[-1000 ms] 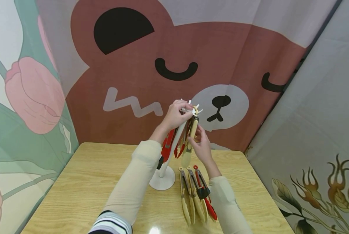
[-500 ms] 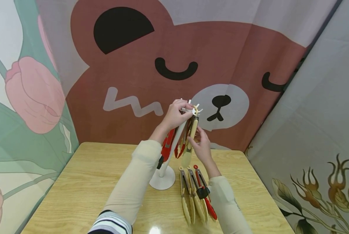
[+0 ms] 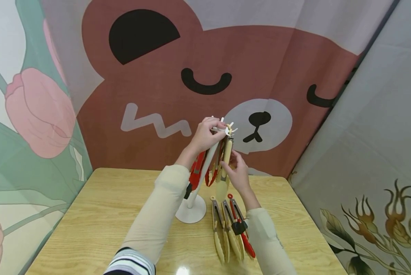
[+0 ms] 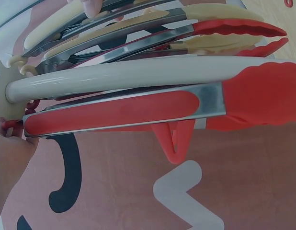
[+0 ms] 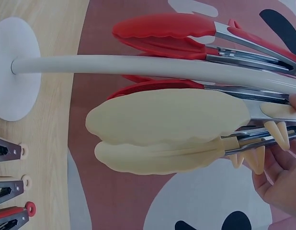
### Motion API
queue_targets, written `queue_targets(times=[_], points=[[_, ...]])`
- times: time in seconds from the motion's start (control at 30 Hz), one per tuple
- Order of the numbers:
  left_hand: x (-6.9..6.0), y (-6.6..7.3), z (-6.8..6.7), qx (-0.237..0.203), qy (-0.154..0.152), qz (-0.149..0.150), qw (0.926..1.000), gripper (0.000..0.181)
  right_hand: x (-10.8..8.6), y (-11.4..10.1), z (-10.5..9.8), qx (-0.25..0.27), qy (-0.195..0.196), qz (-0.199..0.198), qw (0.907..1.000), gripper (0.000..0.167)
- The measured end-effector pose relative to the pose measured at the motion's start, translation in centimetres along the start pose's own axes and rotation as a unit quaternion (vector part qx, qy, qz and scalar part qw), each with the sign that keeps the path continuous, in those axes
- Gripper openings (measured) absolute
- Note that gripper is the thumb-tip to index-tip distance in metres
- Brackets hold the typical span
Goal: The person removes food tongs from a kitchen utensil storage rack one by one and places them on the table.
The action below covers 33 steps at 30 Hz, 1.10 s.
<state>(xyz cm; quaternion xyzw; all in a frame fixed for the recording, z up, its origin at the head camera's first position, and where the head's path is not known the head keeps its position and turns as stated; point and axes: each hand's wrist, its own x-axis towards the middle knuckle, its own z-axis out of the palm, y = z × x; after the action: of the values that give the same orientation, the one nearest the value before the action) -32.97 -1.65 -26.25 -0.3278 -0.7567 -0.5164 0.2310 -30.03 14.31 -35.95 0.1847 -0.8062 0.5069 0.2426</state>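
Observation:
At the top of a white hook stand [image 3: 228, 131], my left hand [image 3: 204, 135] pinches the hooked rim with thumb and fingers. My right hand [image 3: 237, 173] holds the handles of beige-tipped tongs [image 5: 167, 115], which hang by their ring from a hook at the right. In the right wrist view the thumb and fingers [image 5: 277, 167] lie on opposite sides of the handles. Red tongs [image 4: 114, 110] hang beside the white pole [image 4: 138, 74], near my left hand. More beige and red tongs [image 4: 239, 28] hang behind the pole, partly hidden.
On the wooden table [image 3: 122, 214] stands the round white base [image 3: 191, 215]. Right of it lie beige tongs [image 3: 220, 240], another beige pair partly covered, and red tongs [image 3: 248, 244] with a black part. A curtain with a bear print [image 3: 150, 149] hangs behind the table.
The lower end of the beige tongs has swung slightly to the right, and my right hand's fingers sit a touch lower. My left hand keeps its place on the stand.

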Motion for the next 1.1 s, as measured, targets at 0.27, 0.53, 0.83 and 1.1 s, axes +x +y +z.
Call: queue_targets(times=[0.27, 0.53, 0.83, 1.1], points=[[0.0, 0.0, 0.0, -0.004, -0.002, -0.003, 1.0, 0.016, -0.4, -1.9, -0.1, -0.014, 0.005, -0.004, 0.9999, 0.043], [0.0, 0.0, 0.0, -0.006, -0.001, -0.004, 1.0, 0.016, -0.9, -3.8, -0.2, 0.009, 0.013, -0.009, 0.9998, 0.04], [0.0, 0.1, 0.0, -0.008, -0.003, -0.005, 1.0, 0.017, -1.0, -3.7, 0.0, 0.015, 0.004, -0.014, 0.9998, 0.039], [0.0, 0.1, 0.0, -0.01, 0.0, -0.002, 0.9999, 0.017, -1.1, -3.5, 0.2, 0.022, 0.006, -0.037, 0.9991, 0.037]])
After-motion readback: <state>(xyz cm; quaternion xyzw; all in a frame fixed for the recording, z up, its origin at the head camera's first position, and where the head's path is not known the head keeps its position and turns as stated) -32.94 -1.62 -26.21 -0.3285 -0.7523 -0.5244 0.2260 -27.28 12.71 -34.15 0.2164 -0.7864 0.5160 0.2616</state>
